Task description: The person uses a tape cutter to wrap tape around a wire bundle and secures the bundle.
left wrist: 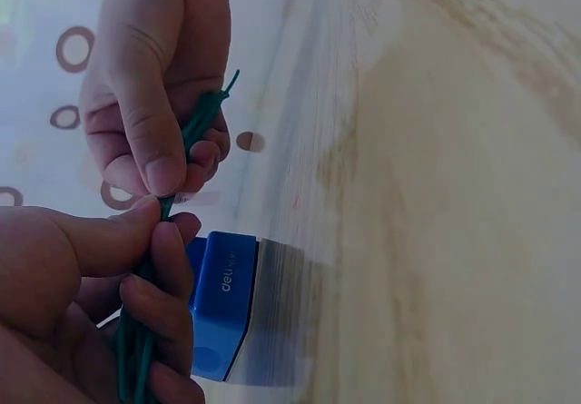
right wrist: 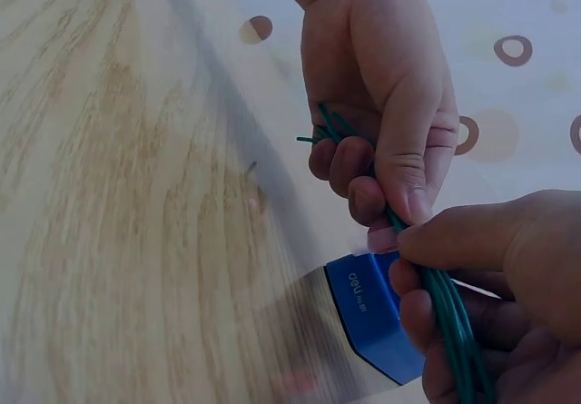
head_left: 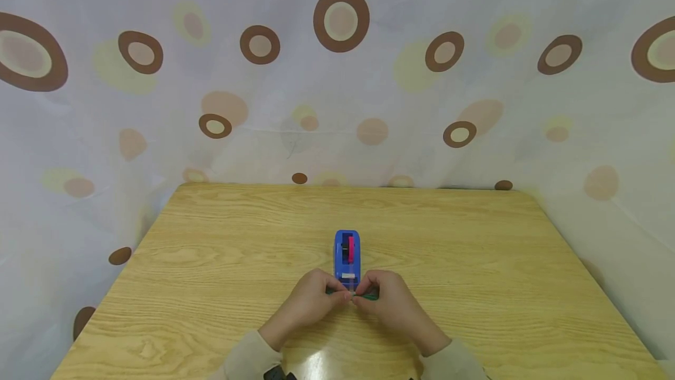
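Observation:
A bundle of thin green strands, like wires point(right wrist: 451, 327), runs between both hands close to the tabletop. My left hand point(head_left: 314, 298) pinches it near the middle between thumb and fingers. Right beside it, my right hand point(head_left: 392, 303) pinches the same bundle, thumb tips nearly meeting in both wrist views. Loose strand ends stick out past the fingers. Just beyond the hands stands a blue tape dispenser point(head_left: 339, 263) with a pink-red roll core. A short strip of clear tape point(right wrist: 382, 239) shows beside the fingertips; whether it is stuck to the bundle I cannot tell.
The light wooden table point(head_left: 237, 233) stretches around the hands to left, right and back. Behind it hangs a pale curtain point(head_left: 369, 93) patterned with brown and yellow circles. A bright reflection lies on the tabletop between the forearms.

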Motion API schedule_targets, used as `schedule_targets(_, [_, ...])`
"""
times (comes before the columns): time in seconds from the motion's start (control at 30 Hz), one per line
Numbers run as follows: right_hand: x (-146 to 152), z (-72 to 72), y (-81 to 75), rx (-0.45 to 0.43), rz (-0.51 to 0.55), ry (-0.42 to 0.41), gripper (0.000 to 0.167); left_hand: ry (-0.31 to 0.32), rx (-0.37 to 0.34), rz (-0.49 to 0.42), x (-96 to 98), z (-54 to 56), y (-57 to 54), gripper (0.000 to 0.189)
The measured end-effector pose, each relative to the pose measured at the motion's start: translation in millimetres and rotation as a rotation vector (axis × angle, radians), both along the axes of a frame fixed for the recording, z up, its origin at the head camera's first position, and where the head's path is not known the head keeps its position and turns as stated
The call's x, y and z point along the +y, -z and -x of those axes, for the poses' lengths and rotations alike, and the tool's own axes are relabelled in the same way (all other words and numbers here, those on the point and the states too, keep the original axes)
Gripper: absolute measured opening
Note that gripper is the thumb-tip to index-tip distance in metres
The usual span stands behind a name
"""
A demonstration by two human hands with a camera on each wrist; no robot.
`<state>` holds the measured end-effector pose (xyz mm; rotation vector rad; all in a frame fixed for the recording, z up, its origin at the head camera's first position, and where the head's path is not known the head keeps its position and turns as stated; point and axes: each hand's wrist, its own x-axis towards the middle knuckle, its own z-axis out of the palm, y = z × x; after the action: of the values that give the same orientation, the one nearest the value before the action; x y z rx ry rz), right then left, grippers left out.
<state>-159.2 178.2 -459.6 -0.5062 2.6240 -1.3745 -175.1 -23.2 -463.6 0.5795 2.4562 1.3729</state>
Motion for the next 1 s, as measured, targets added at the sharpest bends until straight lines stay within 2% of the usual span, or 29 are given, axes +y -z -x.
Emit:
schedule_targets(0.23, [-0.4,-0.2,4.3,0.061,-0.029,0.013,0.014,0.011,-0.02,0.001,-0.9,2.6,0.8,0.02])
schedule_targets(0.47, [-0.2,0.1,4.6,0.077,-0.049,-0.004,0.017,0.037,-0.1,-0.012,-2.0,4.4,-0.9,0.034])
schedule_targets(0.67, [-1.9,-2.2,3.8,0.132,-0.063,-0.027,0.017,0.09,-0.156,-0.009,-3.7,8.2,-3.0,0.04])
schedule_targets(0.8, [-4.0,-5.0,4.3,0.176,-0.079,-0.016,0.016,0.124,-0.193,-0.019,-5.5,11.6,-1.4,0.04])
schedule_targets(1.0, [-5.5,-7.7,8.4,0.25,-0.072,-0.004,0.017,0.125,-0.25,-0.051,-6.4,14.2,0.2,0.037])
